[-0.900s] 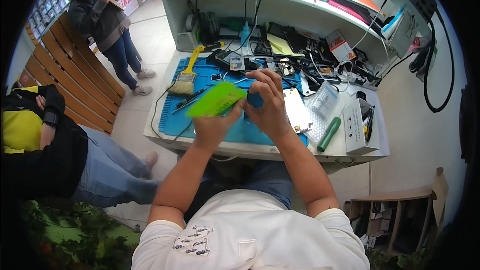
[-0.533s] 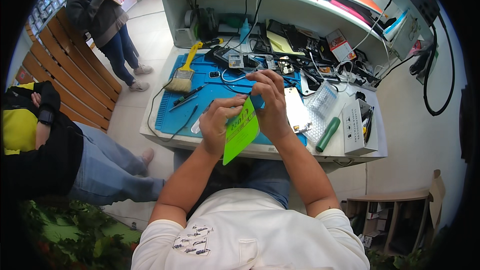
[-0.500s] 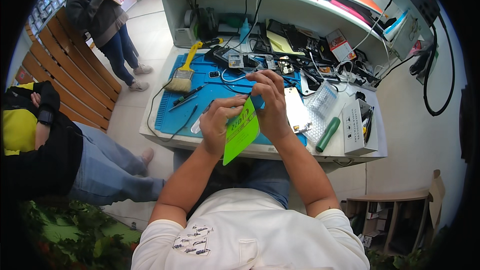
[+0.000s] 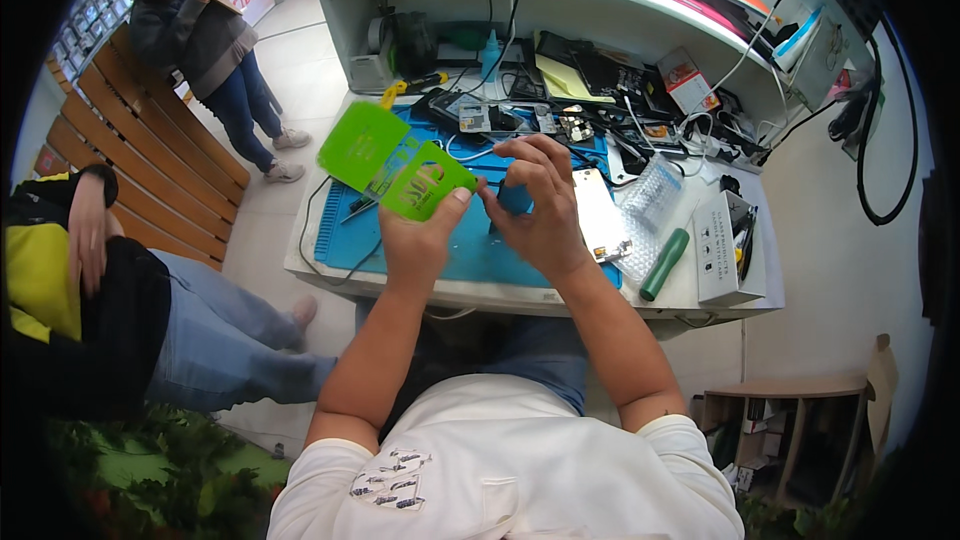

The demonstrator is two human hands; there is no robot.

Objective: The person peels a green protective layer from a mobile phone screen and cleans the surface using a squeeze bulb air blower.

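In my left hand (image 4: 418, 240) is a flat bright-green packet (image 4: 365, 145) with a clear band across its middle, gripped by its lower right part with the thumb on top. It is tilted over the blue work mat (image 4: 470, 260). My right hand (image 4: 540, 205) is just beside the packet's right corner, thumb and fingers curled together in a pinch. What sits between those fingertips, if anything, I cannot make out. Behind the packet, a yellow-handled brush (image 4: 390, 97) is mostly hidden. A white flat phone-like part (image 4: 597, 215) lies right of my right hand.
On the bench's right are bubble wrap (image 4: 648, 210), a green-handled tool (image 4: 664, 265) and a white box (image 4: 725, 250) holding tools. Phone parts and cables crowd the back, near a blue bottle (image 4: 490, 55). One person (image 4: 85, 270) is close on my left; another (image 4: 205, 40) stands farther off.
My left hand has swung the green packet up and left, turning its broad face into view and covering the brush. My right hand has come away from the packet's top end. The near person's hand has shifted.
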